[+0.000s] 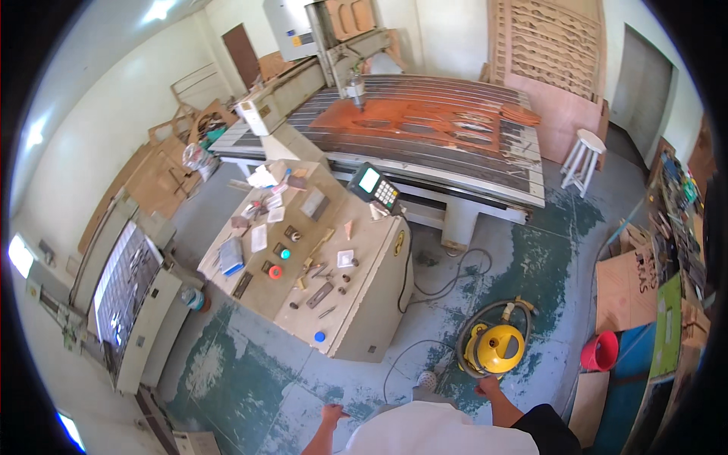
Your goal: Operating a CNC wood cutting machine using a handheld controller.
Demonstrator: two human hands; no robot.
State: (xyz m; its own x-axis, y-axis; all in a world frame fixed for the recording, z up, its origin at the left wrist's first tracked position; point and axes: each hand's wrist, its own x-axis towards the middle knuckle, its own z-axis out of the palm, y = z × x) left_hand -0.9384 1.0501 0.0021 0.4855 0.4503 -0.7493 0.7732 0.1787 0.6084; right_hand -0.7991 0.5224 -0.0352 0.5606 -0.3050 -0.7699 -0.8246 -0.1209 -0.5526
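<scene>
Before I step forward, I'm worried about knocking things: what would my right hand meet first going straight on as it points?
Probably the dark hose curled around the yellow vacuum cleaner, though the depth from your right hand is unclear.

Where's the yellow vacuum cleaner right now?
In the head view, the yellow vacuum cleaner sits on the floor, low and right of the middle, near the person's right hand and to the right of the big cream cabinet.

- Cardboard box [618, 292], right: large dark lettering is showing on its side.
- Handheld controller [377, 188]: screen and keys are bearing marks too small to read.
- Beige cabinet [373, 303]: yellow label [399, 243] is marking its side, print illegible.
</scene>
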